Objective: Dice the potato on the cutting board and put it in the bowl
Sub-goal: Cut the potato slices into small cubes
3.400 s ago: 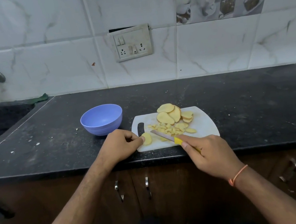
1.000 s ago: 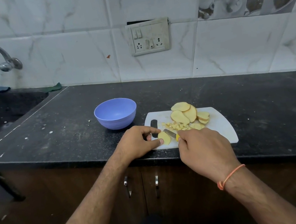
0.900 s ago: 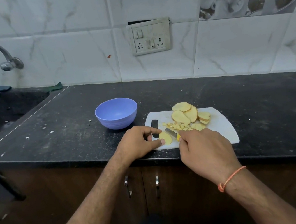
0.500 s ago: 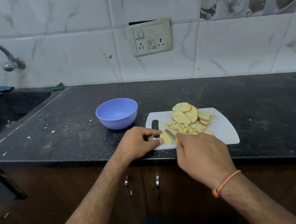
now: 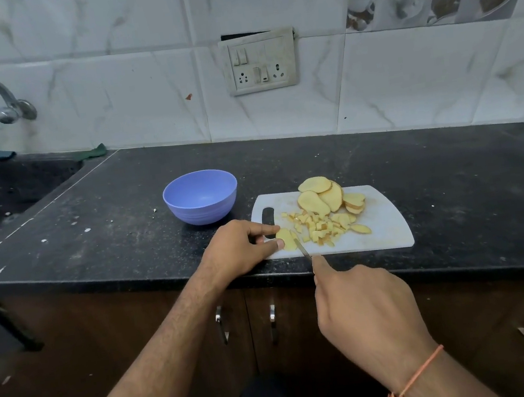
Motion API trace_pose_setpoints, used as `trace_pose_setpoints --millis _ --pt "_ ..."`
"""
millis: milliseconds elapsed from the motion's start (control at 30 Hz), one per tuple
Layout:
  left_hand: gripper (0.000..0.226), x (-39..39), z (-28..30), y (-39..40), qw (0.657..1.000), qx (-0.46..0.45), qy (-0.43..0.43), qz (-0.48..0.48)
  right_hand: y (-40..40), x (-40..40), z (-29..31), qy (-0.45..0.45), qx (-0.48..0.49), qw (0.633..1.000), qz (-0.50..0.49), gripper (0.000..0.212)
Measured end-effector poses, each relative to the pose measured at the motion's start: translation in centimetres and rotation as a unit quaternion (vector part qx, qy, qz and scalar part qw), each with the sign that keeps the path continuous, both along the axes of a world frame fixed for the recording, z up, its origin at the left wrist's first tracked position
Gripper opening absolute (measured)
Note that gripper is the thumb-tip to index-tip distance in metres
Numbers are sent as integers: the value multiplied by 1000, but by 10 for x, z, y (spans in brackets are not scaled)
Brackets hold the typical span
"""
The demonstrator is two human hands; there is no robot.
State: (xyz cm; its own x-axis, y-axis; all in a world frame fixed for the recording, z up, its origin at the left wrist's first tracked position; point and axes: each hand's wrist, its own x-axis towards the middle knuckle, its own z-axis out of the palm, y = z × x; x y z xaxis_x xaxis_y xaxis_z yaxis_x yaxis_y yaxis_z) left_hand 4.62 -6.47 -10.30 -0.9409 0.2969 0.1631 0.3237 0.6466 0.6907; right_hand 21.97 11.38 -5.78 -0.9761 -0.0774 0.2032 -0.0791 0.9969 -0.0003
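We find the left hand [image 5: 237,251] pinching a potato slice [image 5: 286,237] between thumb and forefinger at the left end of the white board [image 5: 387,225], beside the handle slot. The right hand [image 5: 366,314] has its fingers curled round a knife [image 5: 302,249], handle hidden in the fist, blade tip touching that slice. We note diced pieces [image 5: 318,227] mid-board, uncut slices [image 5: 323,197] stacked at its far edge, and the blue bowl [image 5: 202,203] standing on the dark table [image 5: 451,180] just left of the board.
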Motion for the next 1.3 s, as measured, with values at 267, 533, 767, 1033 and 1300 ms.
trace_pose_setpoints --millis 267,533,767,1033,1300 --pt "42 3 2 -4 999 24 -13 -24 5 -6 5 48 -26 998 -10 52" --pt "30 1 -2 -2 998 60 -27 -2 -6 -38 7 43 -38 998 -21 47" --pt "31 0 0 0 998 51 -35 8 -14 -44 0 32 -21 999 -15 43" --pt "32 1 6 3 999 17 -39 23 -12 -20 -1 11 2 1000 2 52" --pt "31 3 4 3 999 10 -29 26 -2 2 4 6 9 1000 7 53"
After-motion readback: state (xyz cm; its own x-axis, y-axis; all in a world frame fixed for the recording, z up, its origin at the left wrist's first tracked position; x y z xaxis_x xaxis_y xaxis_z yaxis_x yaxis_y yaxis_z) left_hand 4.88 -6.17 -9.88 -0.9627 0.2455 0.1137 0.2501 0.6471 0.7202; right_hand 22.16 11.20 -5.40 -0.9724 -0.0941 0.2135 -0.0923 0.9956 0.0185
